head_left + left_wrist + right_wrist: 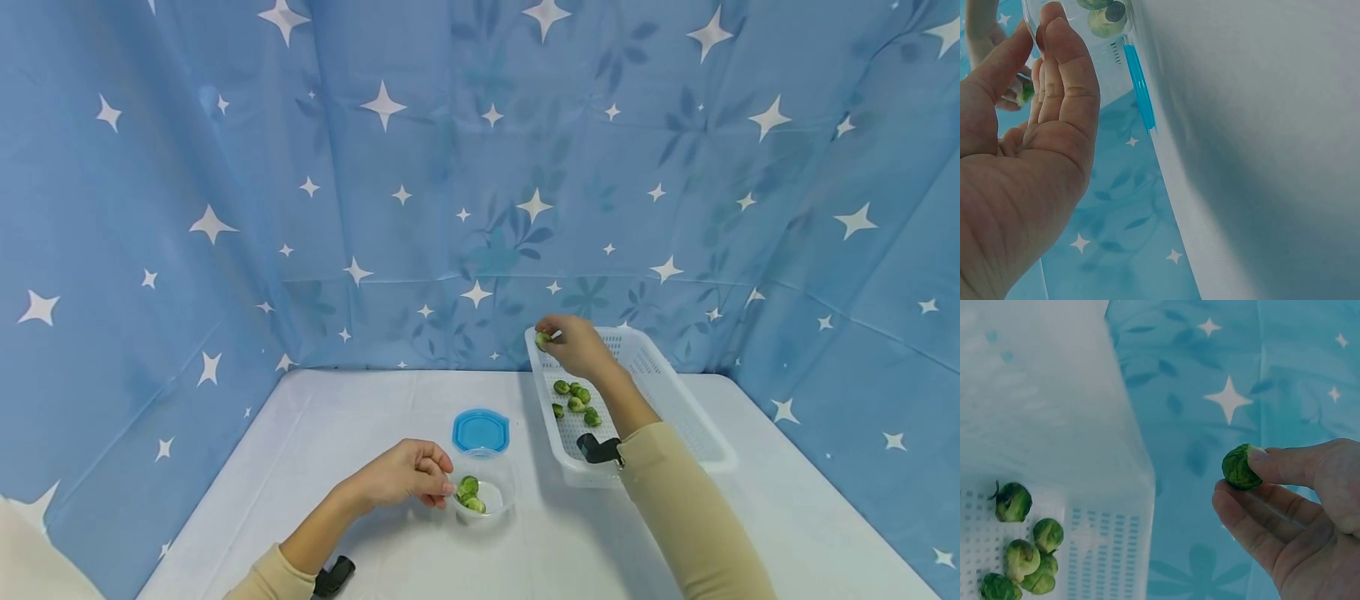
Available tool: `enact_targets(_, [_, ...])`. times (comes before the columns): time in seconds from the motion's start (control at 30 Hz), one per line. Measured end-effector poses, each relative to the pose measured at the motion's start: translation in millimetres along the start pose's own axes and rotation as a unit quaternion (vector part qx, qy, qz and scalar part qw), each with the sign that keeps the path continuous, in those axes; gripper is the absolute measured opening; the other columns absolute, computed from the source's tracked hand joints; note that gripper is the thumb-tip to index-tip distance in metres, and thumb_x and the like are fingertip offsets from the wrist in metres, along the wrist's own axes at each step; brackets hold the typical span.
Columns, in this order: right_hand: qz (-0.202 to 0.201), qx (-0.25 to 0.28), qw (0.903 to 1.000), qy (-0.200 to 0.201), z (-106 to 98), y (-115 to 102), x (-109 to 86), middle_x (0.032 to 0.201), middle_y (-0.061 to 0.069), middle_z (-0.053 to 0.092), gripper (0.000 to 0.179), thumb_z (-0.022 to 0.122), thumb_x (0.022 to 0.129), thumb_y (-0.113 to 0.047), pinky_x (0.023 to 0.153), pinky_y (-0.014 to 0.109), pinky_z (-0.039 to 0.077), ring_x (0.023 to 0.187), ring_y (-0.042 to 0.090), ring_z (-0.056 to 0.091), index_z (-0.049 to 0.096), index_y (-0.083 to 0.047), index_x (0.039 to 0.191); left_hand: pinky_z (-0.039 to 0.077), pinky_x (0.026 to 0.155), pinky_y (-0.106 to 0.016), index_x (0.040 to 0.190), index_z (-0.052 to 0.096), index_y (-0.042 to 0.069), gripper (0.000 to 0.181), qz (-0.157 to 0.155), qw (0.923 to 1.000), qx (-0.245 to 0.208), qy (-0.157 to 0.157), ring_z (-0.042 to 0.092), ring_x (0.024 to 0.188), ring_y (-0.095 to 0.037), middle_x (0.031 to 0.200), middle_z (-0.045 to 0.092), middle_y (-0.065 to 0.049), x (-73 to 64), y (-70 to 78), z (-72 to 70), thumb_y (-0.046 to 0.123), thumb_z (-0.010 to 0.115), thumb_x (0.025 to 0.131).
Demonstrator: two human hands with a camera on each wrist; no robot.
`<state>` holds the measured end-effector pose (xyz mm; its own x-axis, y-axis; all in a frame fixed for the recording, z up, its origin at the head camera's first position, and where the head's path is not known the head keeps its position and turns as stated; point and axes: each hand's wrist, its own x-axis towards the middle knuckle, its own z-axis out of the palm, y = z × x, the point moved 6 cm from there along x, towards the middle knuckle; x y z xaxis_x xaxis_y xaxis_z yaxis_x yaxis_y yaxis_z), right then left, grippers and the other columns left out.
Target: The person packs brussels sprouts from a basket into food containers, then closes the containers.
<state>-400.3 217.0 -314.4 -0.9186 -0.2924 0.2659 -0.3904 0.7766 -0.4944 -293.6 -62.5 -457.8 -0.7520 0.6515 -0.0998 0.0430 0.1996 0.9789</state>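
Observation:
Between the thumb and fingertips of my right hand (573,346) is a Brussels sprout (1242,467), held above the far left part of the white basket (557,433). In the right wrist view, several more Brussels sprouts (1022,559) lie on the basket's perforated floor. My left hand (408,475) pinches the left rim of a clear round tub (504,483) on the table. Its thumb and fingers lie on either side of the rim in the left wrist view. At least two Brussels sprouts (469,492) sit inside the tub, toward its left side.
A blue lid (481,431) lies flat just behind the tub. The basket stands on the right of the white-covered table (390,408), its far end near the blue star-patterned curtain (435,233). Curtains also rise along both sides.

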Motion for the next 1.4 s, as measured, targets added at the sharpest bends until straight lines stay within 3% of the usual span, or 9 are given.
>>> enact_targets(0.33, [-0.037,0.040,0.9984,0.014,10,-21,-12.9,0.128,0.015,0.068,0.027,0.065,0.101,-0.001,0.093,0.045,0.062,0.113,0.033,0.070,0.068,-0.006,0.127,0.064,0.075,-0.038,0.117,0.059,-0.011,0.034,0.000,1.0000,-0.001,0.001,0.075,0.079,-0.022,0.092,0.074,-0.021,-0.6,2.5,0.1,0.012,0.074,0.097])
enact_targets(0.77, [-0.074,0.063,0.9953,-0.003,16,-41,-35.5,0.115,0.011,0.071,0.021,0.067,0.099,0.001,0.090,0.041,0.063,0.108,0.030,0.073,0.069,-0.009,0.117,0.064,0.076,-0.040,0.117,0.059,-0.011,0.033,0.004,1.0000,-0.002,0.000,0.076,0.080,-0.024,0.093,0.074,-0.023,-0.2,0.1,-0.5,0.012,0.074,0.097])
enact_targets(1.4, [-0.093,0.108,0.9897,-0.007,46,-35,-52.0,0.114,0.008,0.070,0.023,0.071,0.097,-0.001,0.089,0.038,0.063,0.106,0.028,0.073,0.069,-0.008,0.119,0.064,0.076,-0.038,0.117,0.059,-0.011,0.033,0.003,1.0000,0.003,-0.004,0.075,0.079,-0.021,0.094,0.073,-0.026,0.9,-0.5,0.7,0.011,0.073,0.098])
